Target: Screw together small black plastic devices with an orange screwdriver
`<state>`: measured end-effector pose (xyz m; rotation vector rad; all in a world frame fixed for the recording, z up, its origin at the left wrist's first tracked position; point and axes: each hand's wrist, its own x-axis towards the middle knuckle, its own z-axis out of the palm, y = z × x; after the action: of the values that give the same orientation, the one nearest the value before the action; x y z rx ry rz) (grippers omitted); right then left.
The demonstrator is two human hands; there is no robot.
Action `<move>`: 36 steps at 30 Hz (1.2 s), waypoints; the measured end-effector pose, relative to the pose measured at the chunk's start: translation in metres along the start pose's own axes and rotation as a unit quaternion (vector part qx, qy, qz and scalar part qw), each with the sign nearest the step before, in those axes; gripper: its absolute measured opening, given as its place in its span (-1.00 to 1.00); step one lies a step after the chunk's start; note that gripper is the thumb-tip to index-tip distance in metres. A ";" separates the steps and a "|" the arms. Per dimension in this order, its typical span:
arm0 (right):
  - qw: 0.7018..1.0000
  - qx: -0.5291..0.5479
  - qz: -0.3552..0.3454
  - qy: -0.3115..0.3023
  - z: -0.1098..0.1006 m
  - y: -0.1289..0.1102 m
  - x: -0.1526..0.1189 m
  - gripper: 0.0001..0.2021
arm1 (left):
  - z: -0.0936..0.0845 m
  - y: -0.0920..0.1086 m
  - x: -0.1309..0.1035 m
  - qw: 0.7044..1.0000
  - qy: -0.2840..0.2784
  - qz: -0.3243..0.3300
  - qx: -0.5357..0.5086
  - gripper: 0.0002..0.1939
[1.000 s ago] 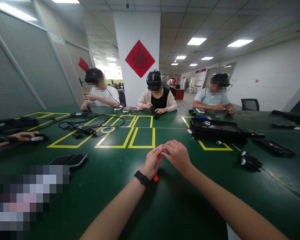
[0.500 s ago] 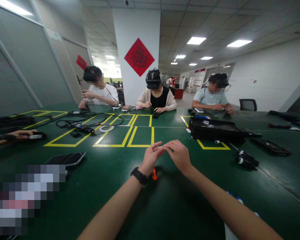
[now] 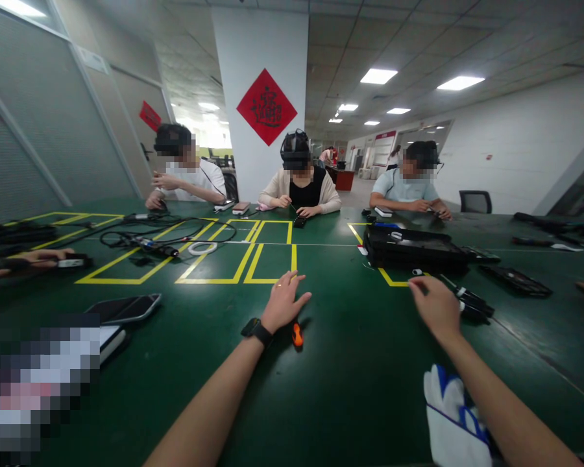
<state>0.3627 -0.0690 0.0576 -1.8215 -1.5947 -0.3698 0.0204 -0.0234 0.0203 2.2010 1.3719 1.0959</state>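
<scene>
My left hand (image 3: 285, 301) hovers over the green table with its fingers apart, nothing in it. Just below its palm lies a small orange and black tool (image 3: 297, 335), partly behind the hand; its kind is unclear. Out to the right, my right hand (image 3: 437, 308) has its thumb and fingers bent close together, slightly blurred. What they hold, if anything, I cannot make out. A small white cylindrical piece (image 3: 417, 272) lies just beyond those fingertips. Black and white parts (image 3: 474, 305) sit behind the right hand.
White and blue gloves (image 3: 452, 415) lie under my right forearm. A black open case (image 3: 413, 250) stands beyond the right hand. Cables (image 3: 160, 246), a white coil (image 3: 202, 248) and a phone-like slab (image 3: 126, 308) are to the left. Several people sit around the table.
My hands were together at the fingertips and have come apart. The right hand has swung right, towards the white piece; the left has opened and moved slightly left. The gloves have come into fuller view.
</scene>
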 end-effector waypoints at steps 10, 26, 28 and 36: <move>0.971 -0.207 0.117 -0.020 -0.020 0.176 -0.022 -0.74 | 0.012 -0.027 -0.002 0.984 -0.069 -0.014 0.162 -0.56; 0.977 -0.190 0.095 0.000 -0.016 0.181 -0.024 -0.71 | 0.010 -0.027 -0.002 0.985 -0.072 -0.003 0.159 -0.57; 0.977 -0.186 0.097 0.030 -0.015 0.184 -0.024 -0.69 | 0.009 -0.026 -0.002 0.985 -0.071 0.000 0.158 -0.57; 0.980 -0.183 0.080 -0.022 -0.008 0.192 -0.014 -0.73 | 0.009 -0.025 -0.002 0.984 -0.073 -0.011 0.160 -0.58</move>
<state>0.5445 -0.0888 -0.0032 -2.2332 -1.4682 -0.5829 0.0112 -0.0122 -0.0024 2.4240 1.5926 0.7296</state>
